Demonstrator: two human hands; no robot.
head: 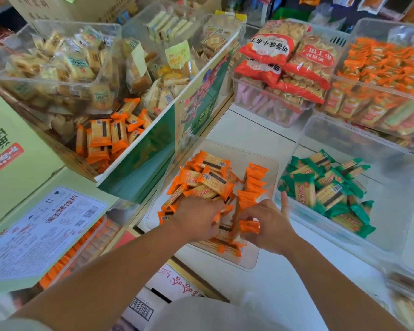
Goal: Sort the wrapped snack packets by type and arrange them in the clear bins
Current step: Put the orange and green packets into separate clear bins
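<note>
A clear bin in front of me holds several orange-wrapped cracker packets, some loose, some standing in a row at its right side. Both my hands are inside it. My left hand grips orange packets near the bin's middle. My right hand pinches an orange packet, thumb pointing up. To the right, a second clear bin contains several green-wrapped cracker packets. More orange packets lie in an open cardboard box at the left.
Above that box sits a clear bin of pale cracker packs. Red biscuit bags and a bin of orange packets stand at the back right. A green box with a printed label lies at the left.
</note>
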